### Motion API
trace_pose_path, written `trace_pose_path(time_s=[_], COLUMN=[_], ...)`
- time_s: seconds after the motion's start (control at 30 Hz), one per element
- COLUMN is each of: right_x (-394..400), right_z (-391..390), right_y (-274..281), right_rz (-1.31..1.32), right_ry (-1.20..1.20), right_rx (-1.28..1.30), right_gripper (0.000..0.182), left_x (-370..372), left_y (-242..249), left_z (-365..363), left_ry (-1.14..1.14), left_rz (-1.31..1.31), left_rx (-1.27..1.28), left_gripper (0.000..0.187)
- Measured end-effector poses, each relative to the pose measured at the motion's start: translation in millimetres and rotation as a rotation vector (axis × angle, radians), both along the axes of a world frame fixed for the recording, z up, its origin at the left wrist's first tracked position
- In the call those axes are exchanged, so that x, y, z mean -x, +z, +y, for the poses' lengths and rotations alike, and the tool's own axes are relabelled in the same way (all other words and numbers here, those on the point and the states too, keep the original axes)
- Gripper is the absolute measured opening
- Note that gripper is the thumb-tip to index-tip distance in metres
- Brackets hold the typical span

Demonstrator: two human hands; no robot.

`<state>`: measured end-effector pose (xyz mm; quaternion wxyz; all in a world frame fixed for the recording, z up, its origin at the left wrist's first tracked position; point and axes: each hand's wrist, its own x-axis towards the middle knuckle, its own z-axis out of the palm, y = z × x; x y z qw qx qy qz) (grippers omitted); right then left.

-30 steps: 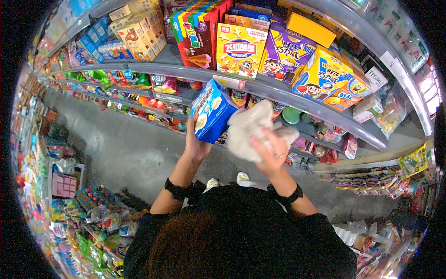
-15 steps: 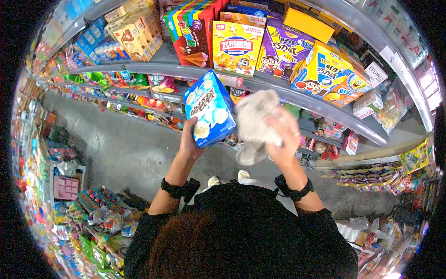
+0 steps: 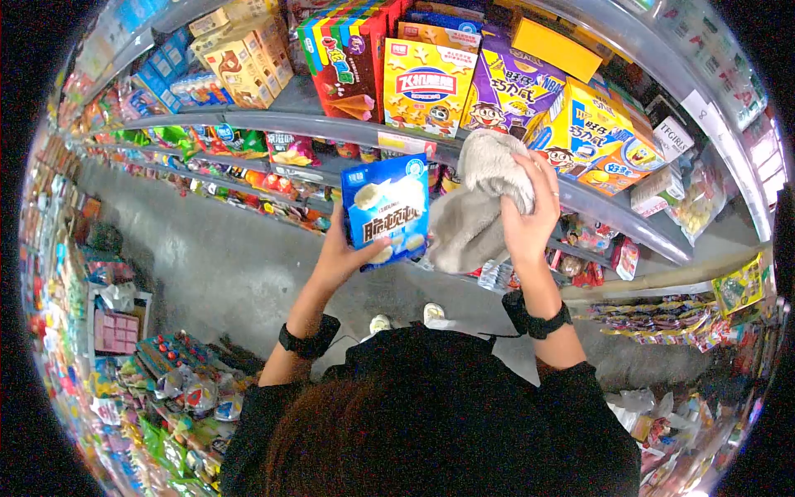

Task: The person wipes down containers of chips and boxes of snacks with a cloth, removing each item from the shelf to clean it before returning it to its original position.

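A blue box (image 3: 387,207) with white round snacks on its front is held upright by my left hand (image 3: 338,255), thumb across its lower front and fingers at its left side. To its right, my right hand (image 3: 532,211) grips a bunched light grey cloth (image 3: 495,170); a darker grey part of the cloth hangs down beside the box. The cloth overlaps the shelf's front edge in view. Behind it on the shelf stand a yellow snack box (image 3: 426,83) and a purple box (image 3: 509,87).
The curved shelf rail (image 3: 315,124) runs across in front, with red (image 3: 344,70), cream (image 3: 244,70) and yellow-blue boxes (image 3: 584,124) above and snack bags below. Grey floor (image 3: 224,240) lies beneath. More goods (image 3: 186,381) are piled at the lower left.
The blue box has turned more upright and moved slightly right and down. My right hand has moved right with the cloth, which is now more bunched and higher.
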<state>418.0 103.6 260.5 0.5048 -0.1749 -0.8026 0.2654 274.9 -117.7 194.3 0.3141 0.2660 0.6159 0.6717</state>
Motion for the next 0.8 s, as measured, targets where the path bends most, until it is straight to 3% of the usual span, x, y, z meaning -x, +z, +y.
trace_pose_path(time_s=[0.07, 0.13, 0.2, 0.27, 0.3, 0.37, 0.4, 0.43, 0.53, 0.6, 0.67, 0.7, 0.77, 0.8], right_x=[-5.2, -7.6, -8.5, -5.3, -4.4, 2.1, 5.6, 4.1, -0.9, -6.4, -10.0, -9.5, -8.4, -6.3], right_z=[-18.4, -37.7, -55.5, -61.7, -56.9, -32.1, -17.8, -5.0, 2.9, -10.2, -22.4, -26.3, -31.4, -27.9], right_y=[9.7, 5.9, 4.6, -2.3, -4.6, -6.1, -7.0, -11.3, -1.5, 13.3, 27.7, 32.7, 38.8, 37.1], right_rz=[-0.038, -0.092, -0.209, -0.249, -0.250, -0.366, -0.305, -0.303, -0.124, -0.077, -0.171, -0.173, -0.492, -0.492], right_ry=[0.038, 0.070, 0.109, 0.086, 0.084, -0.070, -0.065, -0.067, -0.036, 0.026, 0.293, 0.292, 0.388, 0.386], right_rx=[-0.176, -0.433, -0.655, -0.761, -0.759, -0.581, -0.435, -0.259, -0.118, -0.119, -0.331, -0.327, -0.621, -0.619], right_gripper=[0.055, 0.051, 0.045, 0.044, 0.044, 0.042, 0.045, 0.051, 0.054, 0.052, 0.046, 0.046, 0.048, 0.048], left_x=[4.4, -0.8, -4.6, -11.9, -13.6, -12.0, -10.0, -7.5, 3.7, 11.2, 13.8, 17.3, 17.0, 16.5], left_y=[-8.8, -2.2, 0.5, 5.1, 5.4, -7.4, -5.6, -2.1, 2.4, 3.4, 12.4, 14.7, 26.2, 28.8], left_z=[3.9, 7.3, 12.1, 15.6, 16.4, 16.2, 12.8, 8.4, 4.0, -0.1, -1.1, 0.3, 1.9, 1.7], left_ry=[0.137, 0.165, 0.174, 0.137, 0.147, 0.211, 0.213, 0.217, 0.234, 0.187, 0.149, 0.128, 0.101, 0.099], left_rz=[0.490, 0.511, 0.812, 0.673, 0.646, 0.538, 0.538, 0.642, 0.810, 1.145, 1.208, 1.405, 1.691, 1.692], left_rx=[0.101, 0.177, 0.219, 0.239, 0.207, 0.093, 0.093, 0.129, 0.188, 0.281, 0.357, 0.326, 0.264, 0.263], left_gripper=[0.077, 0.072, 0.069, 0.068, 0.068, 0.064, 0.064, 0.062, 0.059, 0.061, 0.057, 0.052, 0.037, 0.037])
